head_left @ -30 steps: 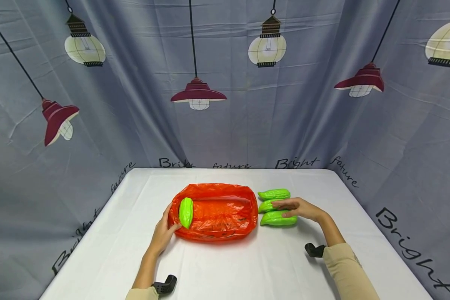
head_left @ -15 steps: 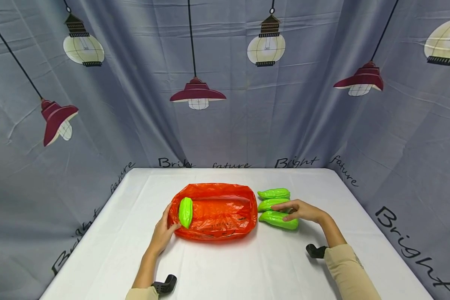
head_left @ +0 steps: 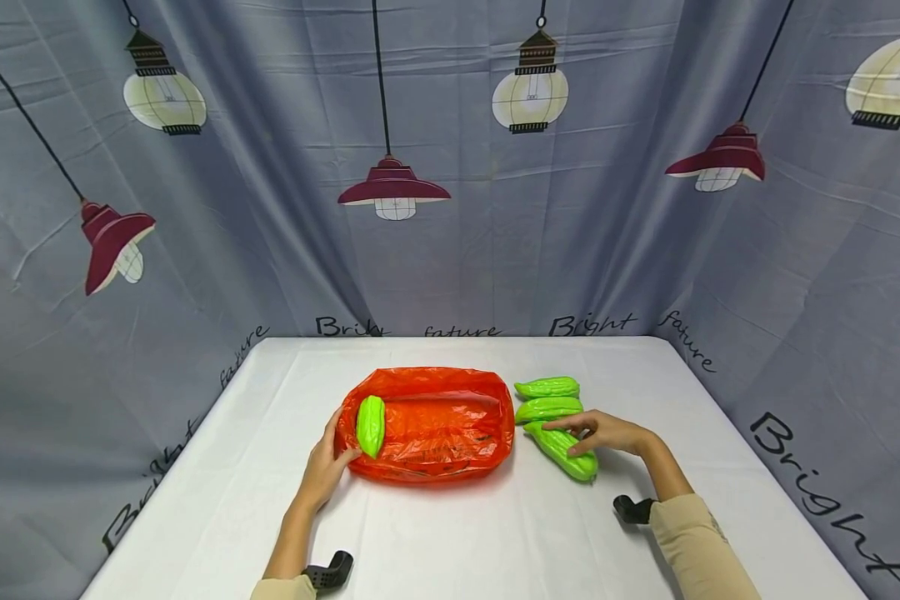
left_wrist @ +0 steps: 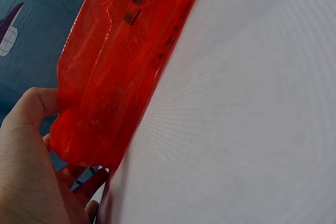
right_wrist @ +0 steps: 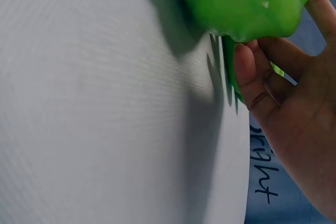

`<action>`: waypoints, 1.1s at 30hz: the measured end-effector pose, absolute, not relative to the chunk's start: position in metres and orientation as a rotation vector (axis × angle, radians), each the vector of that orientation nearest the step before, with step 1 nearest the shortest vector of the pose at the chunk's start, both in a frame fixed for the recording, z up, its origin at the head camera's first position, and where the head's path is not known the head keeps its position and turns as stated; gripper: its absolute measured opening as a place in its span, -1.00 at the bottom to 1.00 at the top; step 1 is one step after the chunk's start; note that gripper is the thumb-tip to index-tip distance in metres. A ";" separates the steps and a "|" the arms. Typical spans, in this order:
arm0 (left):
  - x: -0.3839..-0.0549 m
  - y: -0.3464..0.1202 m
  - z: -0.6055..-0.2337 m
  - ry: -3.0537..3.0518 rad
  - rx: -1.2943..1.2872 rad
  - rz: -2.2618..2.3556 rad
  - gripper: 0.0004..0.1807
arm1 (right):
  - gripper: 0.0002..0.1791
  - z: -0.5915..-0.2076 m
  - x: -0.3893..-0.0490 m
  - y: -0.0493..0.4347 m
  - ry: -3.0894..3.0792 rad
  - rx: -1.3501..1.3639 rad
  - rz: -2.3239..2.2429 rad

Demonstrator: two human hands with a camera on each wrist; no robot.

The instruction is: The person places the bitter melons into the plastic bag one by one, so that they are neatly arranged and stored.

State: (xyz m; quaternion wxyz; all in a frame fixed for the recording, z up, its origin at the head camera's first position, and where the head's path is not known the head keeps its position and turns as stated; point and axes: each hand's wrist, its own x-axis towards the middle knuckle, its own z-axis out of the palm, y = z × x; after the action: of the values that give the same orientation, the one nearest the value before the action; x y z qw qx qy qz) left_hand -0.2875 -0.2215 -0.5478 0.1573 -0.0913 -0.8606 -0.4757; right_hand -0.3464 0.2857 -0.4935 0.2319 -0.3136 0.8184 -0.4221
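Pinching green gourd [head_left: 557, 448], right fingers [head_left: 567, 421]

My plastic bag [head_left: 442, 429] sits open on the tabletop [head_left: 435, 542]. In it, at its left end, lies one bitter melon [head_left: 371, 425], lengthwise from front to back. My left hand [head_left: 324, 468] is at the bag's left end, around its front corner. Right of the bag, three more lie in a row: the far melon [head_left: 547, 387] level with its back part, the middle melon [head_left: 547, 408] just beside its right edge, and the near melon [head_left: 558, 452] level with its front part, slanting away from it toward me. My right hand [head_left: 611, 433] is on that last one, right of the bag. Behind the bag, past the tabletop's far edge, hangs a curtain [head_left: 457, 258].
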 end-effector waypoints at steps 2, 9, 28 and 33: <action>-0.287 -0.221 -0.548 -2.459 -0.262 -1.362 -0.13 | -0.39 -0.494 -0.346 0.286 2.238 -0.864 -1.169; -0.288 -0.221 -0.547 -2.451 -0.260 -1.358 -0.14 | -0.39 -0.498 -0.344 0.287 2.214 -0.844 -1.202; -0.286 -0.221 -0.546 -2.462 -0.265 -1.353 -0.15 | -0.36 -0.507 -0.331 0.286 2.265 -0.806 -1.267; -0.287 -0.221 -0.547 -2.468 -0.267 -1.336 -0.15 | -0.37 -0.507 -0.326 0.286 2.257 -0.821 -1.273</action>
State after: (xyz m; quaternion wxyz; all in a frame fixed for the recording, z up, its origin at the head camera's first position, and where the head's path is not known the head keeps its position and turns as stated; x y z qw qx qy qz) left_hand -0.2868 -0.2212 -0.5467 0.1606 -0.0934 -0.8642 -0.4677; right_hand -0.3258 0.2855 -0.5072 0.2103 -0.2953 0.8117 -0.4579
